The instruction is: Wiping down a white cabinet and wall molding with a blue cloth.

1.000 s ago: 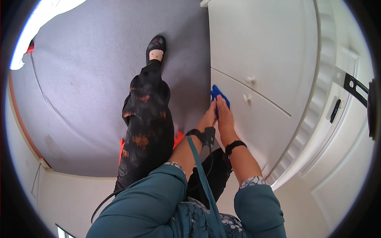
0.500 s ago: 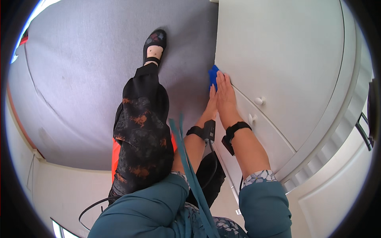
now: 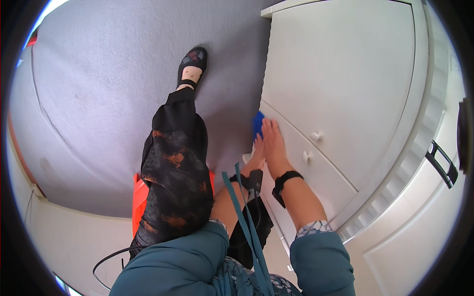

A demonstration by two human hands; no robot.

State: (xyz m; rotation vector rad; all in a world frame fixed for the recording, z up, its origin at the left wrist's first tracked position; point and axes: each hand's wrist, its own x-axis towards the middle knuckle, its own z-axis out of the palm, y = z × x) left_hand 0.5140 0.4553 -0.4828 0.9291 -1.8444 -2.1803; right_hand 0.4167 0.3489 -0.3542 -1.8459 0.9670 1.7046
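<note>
A bright blue cloth (image 3: 257, 124) is bunched against the near side edge of a white cabinet (image 3: 340, 69), left of my fingertips. My right hand (image 3: 274, 143) lies along that edge with fingers stretched out and close together, its fingertips touching the cloth. Just left of it, my left hand (image 3: 258, 149) has its fingers up against the cloth's lower end, closed on it as far as I can see; part of this hand is hidden behind the right one. Each wrist wears a black strap.
Two round white knobs, an upper knob (image 3: 316, 135) and a lower knob (image 3: 307, 157), stick out beside my right hand. My leg in dark patterned trousers (image 3: 173, 163) stretches across the grey floor (image 3: 103, 98). Something orange (image 3: 139, 200) shows under it. A white door with a black handle (image 3: 443, 165) stands right.
Both hands and the blue cloth have moved toward me along the cabinet edge. The view has shifted, bringing the cabinet's far corner into sight.
</note>
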